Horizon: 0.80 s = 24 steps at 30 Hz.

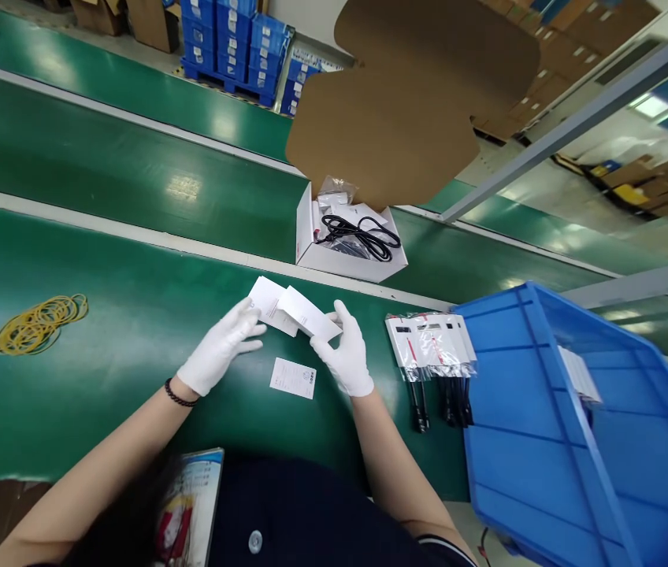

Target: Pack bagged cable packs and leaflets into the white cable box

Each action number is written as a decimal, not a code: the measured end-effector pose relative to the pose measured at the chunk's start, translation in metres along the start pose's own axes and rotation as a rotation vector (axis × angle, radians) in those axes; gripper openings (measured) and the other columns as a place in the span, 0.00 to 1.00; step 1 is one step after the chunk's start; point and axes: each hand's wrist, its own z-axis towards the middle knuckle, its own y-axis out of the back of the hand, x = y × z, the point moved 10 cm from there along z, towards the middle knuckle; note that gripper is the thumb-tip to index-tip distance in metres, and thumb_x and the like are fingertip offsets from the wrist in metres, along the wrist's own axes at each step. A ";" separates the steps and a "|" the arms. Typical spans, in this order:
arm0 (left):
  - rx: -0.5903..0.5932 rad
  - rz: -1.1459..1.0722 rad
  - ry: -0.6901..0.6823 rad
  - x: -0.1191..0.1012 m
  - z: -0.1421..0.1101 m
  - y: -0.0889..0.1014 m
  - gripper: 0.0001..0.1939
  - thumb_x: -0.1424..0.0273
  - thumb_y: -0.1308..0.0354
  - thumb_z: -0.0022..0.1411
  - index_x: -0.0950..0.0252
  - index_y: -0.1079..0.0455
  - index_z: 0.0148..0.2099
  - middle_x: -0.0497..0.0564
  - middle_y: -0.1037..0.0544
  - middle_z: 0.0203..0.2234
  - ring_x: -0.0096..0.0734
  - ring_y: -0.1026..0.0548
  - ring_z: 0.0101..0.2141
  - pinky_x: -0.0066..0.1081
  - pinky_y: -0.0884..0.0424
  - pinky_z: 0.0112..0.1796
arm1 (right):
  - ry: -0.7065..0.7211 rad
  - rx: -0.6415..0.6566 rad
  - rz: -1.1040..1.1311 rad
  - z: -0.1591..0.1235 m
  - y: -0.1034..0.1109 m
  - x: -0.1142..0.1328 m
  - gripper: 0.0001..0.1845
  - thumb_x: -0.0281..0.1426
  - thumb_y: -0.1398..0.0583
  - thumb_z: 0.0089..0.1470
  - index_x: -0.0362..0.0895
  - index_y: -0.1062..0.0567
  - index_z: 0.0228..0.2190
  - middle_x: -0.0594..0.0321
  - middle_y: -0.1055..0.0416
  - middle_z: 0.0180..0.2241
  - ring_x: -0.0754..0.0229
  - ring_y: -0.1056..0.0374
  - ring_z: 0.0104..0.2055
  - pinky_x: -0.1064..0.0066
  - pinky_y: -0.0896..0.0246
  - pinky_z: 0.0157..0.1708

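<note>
My right hand (344, 351), in a white glove, is closed on a folded white leaflet (309, 313) by its right end. The leaflet's other end overlaps a second white paper booklet (271, 304) with small print. My left hand (221, 345), also gloved, has its fingers apart at the left edge of that booklet; its upper fingers reach the edge, but a grip does not show. A printed white card (293, 378) lies flat on the green surface below, between the hands.
Beyond the hands stands an open white box (339, 265) holding a black cable (363, 236) and bagged items, its brown lid raised. Yellow rubber bands (38, 324) lie left. At right are bagged white devices with black leads (432, 344) and a blue crate (502, 378).
</note>
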 end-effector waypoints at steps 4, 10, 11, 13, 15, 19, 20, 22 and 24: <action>0.226 -0.165 0.058 0.008 0.002 -0.033 0.33 0.52 0.43 0.64 0.52 0.42 0.67 0.57 0.37 0.64 0.52 0.32 0.58 0.50 0.26 0.51 | 0.239 0.110 -0.098 -0.017 -0.025 0.038 0.43 0.43 0.35 0.49 0.47 0.43 0.62 0.49 0.32 0.50 0.43 0.35 0.54 0.47 0.36 0.52; -0.280 0.384 -0.122 -0.006 0.000 0.032 0.19 0.60 0.33 0.52 0.62 0.24 0.46 0.54 0.21 0.44 0.50 0.25 0.47 0.42 0.25 0.46 | 0.197 0.073 -0.025 -0.016 -0.029 0.043 0.42 0.48 0.39 0.55 0.45 0.45 0.64 0.47 0.36 0.56 0.43 0.37 0.57 0.48 0.37 0.54; -0.345 0.440 -0.150 -0.010 -0.002 0.043 0.16 0.59 0.33 0.52 0.61 0.23 0.42 0.53 0.20 0.41 0.48 0.24 0.45 0.41 0.25 0.46 | 0.118 0.051 -0.023 -0.013 -0.024 0.036 0.38 0.47 0.42 0.58 0.44 0.44 0.63 0.47 0.37 0.57 0.44 0.38 0.58 0.49 0.37 0.54; -0.472 0.406 -0.248 -0.023 -0.007 0.066 0.16 0.58 0.34 0.53 0.62 0.24 0.41 0.52 0.20 0.38 0.45 0.24 0.43 0.40 0.25 0.46 | 0.037 0.101 -0.044 -0.011 -0.021 0.029 0.27 0.44 0.45 0.62 0.46 0.36 0.59 0.50 0.35 0.56 0.48 0.37 0.57 0.52 0.37 0.54; -0.555 0.244 -0.365 -0.034 -0.010 0.087 0.17 0.56 0.36 0.55 0.63 0.26 0.42 0.52 0.21 0.38 0.43 0.23 0.42 0.40 0.25 0.45 | 0.055 0.286 -0.142 -0.017 -0.031 0.032 0.21 0.44 0.41 0.59 0.48 0.28 0.50 0.54 0.31 0.51 0.48 0.35 0.54 0.53 0.36 0.53; -0.571 0.018 -0.474 -0.039 -0.008 0.104 0.17 0.57 0.37 0.57 0.63 0.29 0.42 0.54 0.23 0.43 0.42 0.24 0.45 0.40 0.23 0.44 | 0.107 0.564 -0.421 -0.044 -0.050 0.035 0.43 0.49 0.26 0.33 0.45 0.28 0.50 0.51 0.31 0.49 0.41 0.36 0.50 0.51 0.35 0.47; -0.562 0.008 -0.471 -0.038 -0.007 0.103 0.17 0.57 0.37 0.57 0.63 0.29 0.42 0.55 0.24 0.44 0.43 0.25 0.46 0.40 0.23 0.44 | 0.097 0.566 -0.463 -0.049 -0.051 0.033 0.46 0.49 0.25 0.30 0.45 0.28 0.50 0.50 0.32 0.49 0.41 0.36 0.49 0.50 0.35 0.46; -0.528 0.008 -0.450 -0.035 -0.006 0.097 0.17 0.57 0.37 0.58 0.63 0.29 0.43 0.56 0.24 0.45 0.44 0.25 0.47 0.41 0.24 0.45 | 0.076 0.529 -0.495 -0.055 -0.052 0.029 0.41 0.46 0.25 0.33 0.45 0.27 0.48 0.50 0.32 0.49 0.42 0.36 0.48 0.51 0.36 0.46; -0.495 0.022 -0.427 -0.032 -0.005 0.090 0.18 0.56 0.38 0.59 0.63 0.29 0.45 0.57 0.24 0.46 0.45 0.25 0.48 0.44 0.24 0.47 | 0.066 0.489 -0.476 -0.058 -0.053 0.025 0.34 0.43 0.26 0.36 0.46 0.25 0.45 0.51 0.32 0.48 0.45 0.36 0.48 0.53 0.37 0.47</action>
